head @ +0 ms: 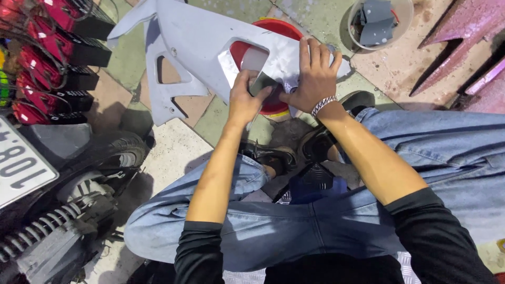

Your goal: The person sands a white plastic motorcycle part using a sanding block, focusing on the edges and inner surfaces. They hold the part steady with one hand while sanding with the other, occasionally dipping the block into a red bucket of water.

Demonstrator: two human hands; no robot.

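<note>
1. Nearest are the person's blue jeans (273, 221) and black sleeves, knees apart, dark shoes (273, 158) on the tiled floor (173, 152) below.
2. The left hand (243, 102) is closed on a small dark sheet (263, 84), likely sandpaper, pinched between thumb and fingers and pressed to the lower edge of the panel (200, 47).
3. The right hand (314, 79), a beaded bracelet (323, 105) at its wrist, lies open and flat on the panel, fingers spread, holding it down.
4. To do this well, I'd judge: keep the right hand close beside the rubbed spot so the thin edge doesn't flex, and keep the sheet flat with even pressure.
5. The panel is a matte grey fairing with triangular cut-outs and a pointed tip, resting tilted over a red basin (273, 26) just in front of the knees.
6. Farther off: a motorbike's rear wheel (121, 152) and spring (37, 231) at left, red tail lamps (37, 63) stacked beyond, and a bucket (379, 21) of grey parts at the top.
</note>
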